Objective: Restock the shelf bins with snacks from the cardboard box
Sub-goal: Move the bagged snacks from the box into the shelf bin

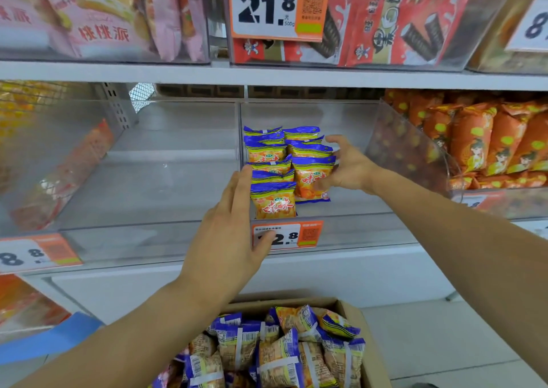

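Standing blue-orange snack packs (273, 199) (two rows)

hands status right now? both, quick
Left hand: open, fingers straight, flat against the left side of the snack packets in the bin.
Right hand: open, fingers spread at the packets' right side; not clearly gripping any.

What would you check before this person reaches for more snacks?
1. Packets upright in two rows: ok.
2. Left hand free, flat against the left row: ok.
3. Right hand free: cannot tell; its fingers curl at the right row.
4. Room left in the clear bin: ok.
5. Cardboard box holds more packets: ok.
6. Price tag readable: not ok, the left thumb covers part.
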A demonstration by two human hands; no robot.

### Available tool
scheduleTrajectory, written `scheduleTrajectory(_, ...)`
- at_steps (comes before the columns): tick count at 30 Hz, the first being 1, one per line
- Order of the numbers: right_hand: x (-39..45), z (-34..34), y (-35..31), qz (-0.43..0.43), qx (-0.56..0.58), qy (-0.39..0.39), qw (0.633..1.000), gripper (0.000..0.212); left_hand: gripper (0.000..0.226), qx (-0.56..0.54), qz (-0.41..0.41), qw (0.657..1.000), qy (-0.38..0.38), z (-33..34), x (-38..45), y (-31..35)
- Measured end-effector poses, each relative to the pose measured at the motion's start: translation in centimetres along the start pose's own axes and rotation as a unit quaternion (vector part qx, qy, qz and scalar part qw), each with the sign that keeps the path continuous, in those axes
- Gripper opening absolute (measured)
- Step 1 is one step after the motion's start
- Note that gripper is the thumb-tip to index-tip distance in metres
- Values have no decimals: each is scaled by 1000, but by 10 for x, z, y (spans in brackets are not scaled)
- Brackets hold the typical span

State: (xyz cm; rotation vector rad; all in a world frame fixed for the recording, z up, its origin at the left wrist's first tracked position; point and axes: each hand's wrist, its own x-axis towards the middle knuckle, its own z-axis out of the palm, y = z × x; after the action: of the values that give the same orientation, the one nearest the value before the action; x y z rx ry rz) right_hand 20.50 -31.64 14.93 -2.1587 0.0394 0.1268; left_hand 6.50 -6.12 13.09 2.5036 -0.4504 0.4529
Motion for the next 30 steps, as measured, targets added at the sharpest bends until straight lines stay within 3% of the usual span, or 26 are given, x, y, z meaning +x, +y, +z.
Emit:
scheduleTrajectory(8, -5, 7, -1, -21, 25, 29, 999, 84, 105, 0, 1, 1000, 1, 2, 0, 1)
scheduleTrajectory(15, -10, 1, -2, 1, -43, 51, 998, 108, 102, -13, 16, 1000, -5, 0, 0, -3)
scheduleTrajectory(18, -40, -9, -17, -90, -90, 166, 978, 79, 98, -29, 12, 999, -13, -2, -1, -3)
scheduleTrajectory(21, -103, -6, -40, -228, -3, 246, 942, 32, 79, -32, 53, 997, 37, -7, -3, 2)
scheduleTrajectory(23, -147, 7, -40, -268, 52, 192, 943, 23, 56, -44, 151, 982, 102, -13, -7, 10)
scheduleTrajectory(25, -181, 24, -27, -276, 39, 80, 957, 24, 34, -60, 232, 968, 79, -14, -15, 15)
scheduleTrajectory(28, -203, 48, 14, -197, -22, -95, 976, 17, 19, -61, 188, 968, -153, -5, -42, 19)
scheduleTrajectory(30, -208, 65, 48, -116, -82, -201, 969, 10, 24, 47, 190, 930, -312, 13, -67, 12)
